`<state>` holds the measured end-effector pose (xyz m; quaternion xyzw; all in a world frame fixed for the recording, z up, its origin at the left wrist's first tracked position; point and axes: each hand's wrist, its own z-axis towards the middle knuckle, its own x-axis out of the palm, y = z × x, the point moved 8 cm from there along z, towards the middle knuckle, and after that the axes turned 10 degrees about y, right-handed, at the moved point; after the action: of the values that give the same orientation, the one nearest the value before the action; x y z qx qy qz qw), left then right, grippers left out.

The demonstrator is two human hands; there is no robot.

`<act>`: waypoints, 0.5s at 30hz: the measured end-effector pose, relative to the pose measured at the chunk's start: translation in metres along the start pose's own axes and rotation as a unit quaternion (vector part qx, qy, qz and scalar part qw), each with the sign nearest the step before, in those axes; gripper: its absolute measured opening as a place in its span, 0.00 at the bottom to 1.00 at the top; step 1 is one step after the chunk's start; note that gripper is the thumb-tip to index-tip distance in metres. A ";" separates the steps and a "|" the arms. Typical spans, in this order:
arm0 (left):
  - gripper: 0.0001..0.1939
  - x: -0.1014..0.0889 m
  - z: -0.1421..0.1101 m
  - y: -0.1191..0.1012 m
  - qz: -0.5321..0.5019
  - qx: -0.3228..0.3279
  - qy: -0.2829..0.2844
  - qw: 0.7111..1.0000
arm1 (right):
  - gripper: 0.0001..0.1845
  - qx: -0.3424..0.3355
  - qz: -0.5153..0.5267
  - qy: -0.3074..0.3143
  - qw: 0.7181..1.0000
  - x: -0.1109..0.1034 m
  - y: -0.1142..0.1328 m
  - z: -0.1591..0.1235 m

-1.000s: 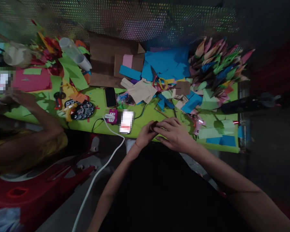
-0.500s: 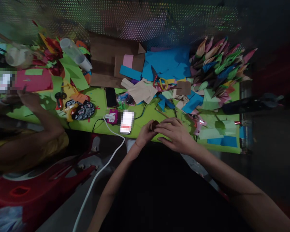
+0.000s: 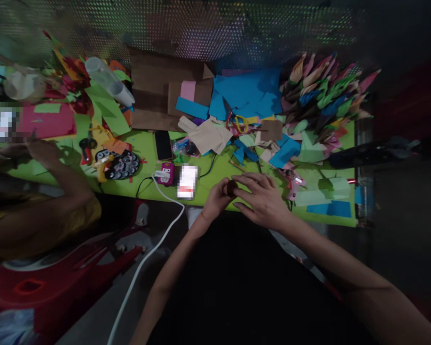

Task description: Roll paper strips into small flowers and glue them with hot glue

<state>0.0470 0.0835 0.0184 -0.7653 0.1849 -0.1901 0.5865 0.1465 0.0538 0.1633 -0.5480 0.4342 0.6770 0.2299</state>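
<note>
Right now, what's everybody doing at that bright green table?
The person's left hand holds a small, rounded dark-brown piece, and the right hand's fingers are up against it. A pink tool like a glue gun lies on the bright green table, beside the right hand. A co-worker sits at the left; what that person's hand holds is too dark to tell.

Clock centred mid-view. Three phones: one dark phone at ten o'clock, two lit phones at nine. One left hand and one right hand hold one brown roll. Paper cones, two o'clock, are too crowded to count.
</note>
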 end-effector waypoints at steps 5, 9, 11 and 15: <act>0.13 0.000 0.002 -0.001 0.008 -0.002 -0.003 1.000 | 0.13 -0.005 -0.002 0.021 1.000 0.002 0.002 0.002; 0.14 -0.003 0.004 -0.004 0.016 -0.014 -0.002 1.000 | 0.14 0.000 0.013 -0.002 1.000 -0.003 -0.003 0.000; 0.14 -0.004 0.006 -0.005 0.024 -0.014 0.001 1.000 | 0.14 0.007 0.017 -0.008 1.000 -0.005 -0.004 -0.001; 0.13 -0.005 0.007 -0.006 0.051 -0.014 0.002 0.999 | 0.12 0.002 0.015 0.008 1.000 -0.001 0.000 0.001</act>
<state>0.0470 0.0931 0.0223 -0.7625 0.2275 -0.1585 0.5845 0.1459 0.0551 0.1640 -0.5460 0.4456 0.6755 0.2170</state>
